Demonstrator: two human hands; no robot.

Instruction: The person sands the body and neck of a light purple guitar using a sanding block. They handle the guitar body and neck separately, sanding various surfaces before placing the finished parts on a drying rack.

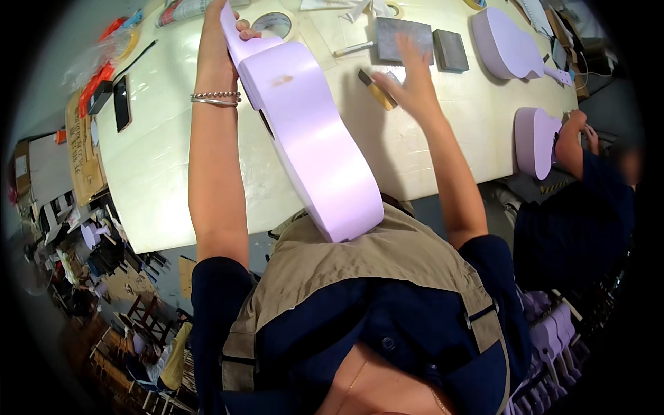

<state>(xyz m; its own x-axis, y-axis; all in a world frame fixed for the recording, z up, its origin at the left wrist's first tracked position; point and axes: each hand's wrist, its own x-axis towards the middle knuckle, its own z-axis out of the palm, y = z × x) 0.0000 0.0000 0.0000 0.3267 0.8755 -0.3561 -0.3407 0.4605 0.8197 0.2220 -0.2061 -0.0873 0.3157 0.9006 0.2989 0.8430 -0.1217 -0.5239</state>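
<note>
Holding the lilac guitar-shaped instrument [319,131] by its neck, the left grip [214,45] is wrapped around that end, above the worktop [159,173]. The instrument slants toward the wearer, its lower end against the tan apron [408,242]; its side faces up (one brownish mark [282,81] noted near the neck end). Right grip [418,86]: released, fingers spread and blurred, over the area of the large grey block [392,33] and yellow-handled tool [379,93]; contact cannot be told. Smaller grey block [451,50] lies just beside the large one.
</note>
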